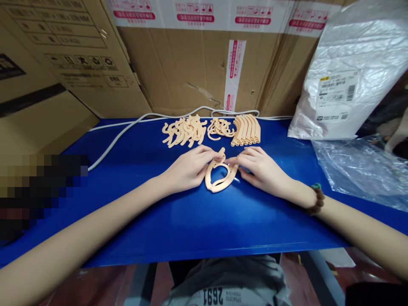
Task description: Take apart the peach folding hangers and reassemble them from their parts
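Observation:
Between my two hands, a beige plastic folding clothes hanger (208,180) rests on or just above the blue table, its curved arms forming a loop. My left hand (191,168) is closed with the fingertips pinching the hanger near its top left. On the other side, my right hand (261,170) closes thumb and fingers at the free end of the right arm. Just beyond lie a pile of hanger hooks (188,131), a smaller heap of thin curved pieces (219,128) and a neat row of hanger arms (247,129). My fingers partly hide the joint.
The blue table (197,225) ends at a front edge before my lap. Cardboard boxes (185,63) wall off the back and left. A white cable (121,134) runs along the back. At right are a white plastic parcel bag (334,85) and a clear plastic bag (360,170).

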The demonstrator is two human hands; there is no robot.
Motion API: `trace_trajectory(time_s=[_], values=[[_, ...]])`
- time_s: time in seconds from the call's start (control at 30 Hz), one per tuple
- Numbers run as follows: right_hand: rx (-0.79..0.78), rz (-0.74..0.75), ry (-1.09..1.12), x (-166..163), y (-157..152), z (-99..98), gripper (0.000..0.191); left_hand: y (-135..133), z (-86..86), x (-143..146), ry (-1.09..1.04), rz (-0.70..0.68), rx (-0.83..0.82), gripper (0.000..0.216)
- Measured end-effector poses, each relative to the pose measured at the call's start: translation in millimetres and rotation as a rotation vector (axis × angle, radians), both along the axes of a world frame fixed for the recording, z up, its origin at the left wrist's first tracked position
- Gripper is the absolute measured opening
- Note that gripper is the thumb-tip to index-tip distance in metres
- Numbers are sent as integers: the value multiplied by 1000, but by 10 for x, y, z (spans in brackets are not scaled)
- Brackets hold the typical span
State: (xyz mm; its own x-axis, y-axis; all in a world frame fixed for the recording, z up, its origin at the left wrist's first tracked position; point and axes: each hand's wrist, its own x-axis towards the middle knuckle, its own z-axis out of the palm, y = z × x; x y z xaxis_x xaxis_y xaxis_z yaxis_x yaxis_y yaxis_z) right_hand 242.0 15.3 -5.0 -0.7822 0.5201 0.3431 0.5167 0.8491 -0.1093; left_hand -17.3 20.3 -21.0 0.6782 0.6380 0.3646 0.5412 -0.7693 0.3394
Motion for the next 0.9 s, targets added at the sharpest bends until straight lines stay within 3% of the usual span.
trace_trajectory(time_s=[0.13,0.37,0.53,0.7,0.9], values=[[24,-4,-19,10,8,-4,34,-16,-5,11,15,-53,48,42],[69,-167,-70,14,-13,20,28,-49,17,19,-12,-102,64,51],[-10,-88,-54,-14,-50,59,33,-67,25,10,20,-139,4,67],[-142,80,-54,-21,-58,45,72,-64,3,20,28,-101,-21,68],[-213,106,-82,-15,-48,-2,64,-80,21,28,30,-69,-89,75]])
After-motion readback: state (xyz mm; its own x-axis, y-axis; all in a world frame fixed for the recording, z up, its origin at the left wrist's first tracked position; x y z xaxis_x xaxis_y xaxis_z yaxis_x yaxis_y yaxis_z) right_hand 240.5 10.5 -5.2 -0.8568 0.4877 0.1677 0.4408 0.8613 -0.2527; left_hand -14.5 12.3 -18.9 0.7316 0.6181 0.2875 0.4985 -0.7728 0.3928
